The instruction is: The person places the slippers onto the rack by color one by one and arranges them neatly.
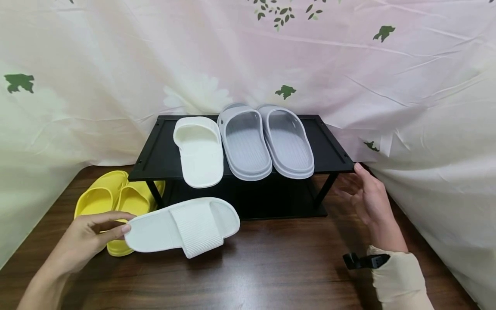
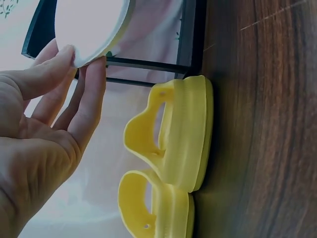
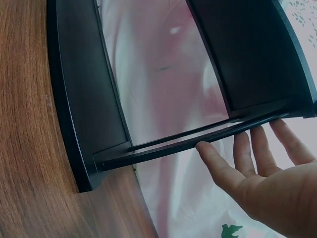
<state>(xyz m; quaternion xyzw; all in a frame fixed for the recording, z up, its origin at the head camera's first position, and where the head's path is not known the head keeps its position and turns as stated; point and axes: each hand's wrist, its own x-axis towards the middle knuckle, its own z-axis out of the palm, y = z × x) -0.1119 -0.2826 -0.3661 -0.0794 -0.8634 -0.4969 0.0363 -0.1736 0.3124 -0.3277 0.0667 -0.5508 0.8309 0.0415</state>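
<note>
My left hand (image 1: 87,239) pinches the heel end of a white slipper (image 1: 155,230) between thumb and fingers, holding it above the floor in front of the rack. The slipper's ribbed strap points right. My right hand (image 1: 372,196) is at the right front corner of a black two-tier rack (image 1: 333,157); in the right wrist view its extended fingertips (image 3: 204,147) touch the rack's side post. On the top shelf stand another white slipper (image 1: 202,161) and, to its right, a pair of grey slippers (image 1: 248,159), side by side with toes toward the back.
A pair of yellow slippers (image 1: 98,196) lies on the brown wood-grain floor (image 1: 263,267), left of the rack and partly behind my left hand. The lower shelf (image 1: 271,206) sits close to the floor. A patterned cloth (image 1: 232,51) hangs behind and along both sides.
</note>
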